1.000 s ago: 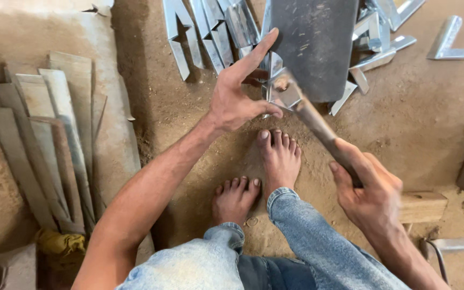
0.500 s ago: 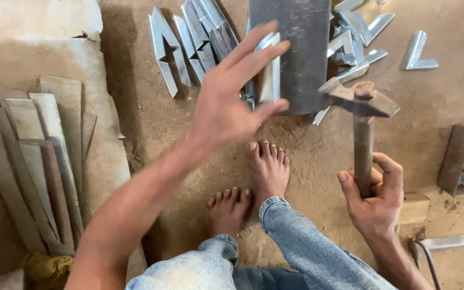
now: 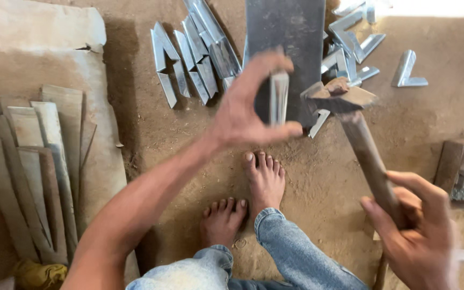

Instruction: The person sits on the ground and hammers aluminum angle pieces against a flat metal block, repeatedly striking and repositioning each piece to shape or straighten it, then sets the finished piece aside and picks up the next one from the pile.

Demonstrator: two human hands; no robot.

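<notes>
The left hand (image 3: 243,115) pinches a short, narrow metal strip (image 3: 278,96) upright between thumb and forefinger, in front of the lower edge of a dark steel block (image 3: 285,32) that stands on the earthen floor (image 3: 151,145); whether the strip's foot rests on the block cannot be told. The right hand (image 3: 422,241) is wrapped tight around the lower part of a wooden shaft, so that the hammer (image 3: 345,99) is raised, its worn, lumpy iron head poised just beside the strip. The strip appears to be thin folded sheet metal, pale grey and dully shiny: judged light, stiff along its length yet easily bent, with cut edges likely sharp, so it is best held by its flat sides low down, fingers clear of the end to be struck. The hammer looks head-heavy; a grip far down the rough, rounded handle gives swing at some cost to control. Behind the block lie two heaps of bent metal angle pieces (image 3: 194,59), V- and L-shaped, of the same galvanised look, with one bracket (image 3: 408,72) lying apart at the right. At the left, flat weathered metal slats (image 3: 33,161) are stacked on a pale sheet (image 3: 38,32). The floor is dry, packed, sandy earth. The person squats barefoot, feet (image 3: 248,198) below the block, in blue denim trousers (image 3: 291,252).
</notes>
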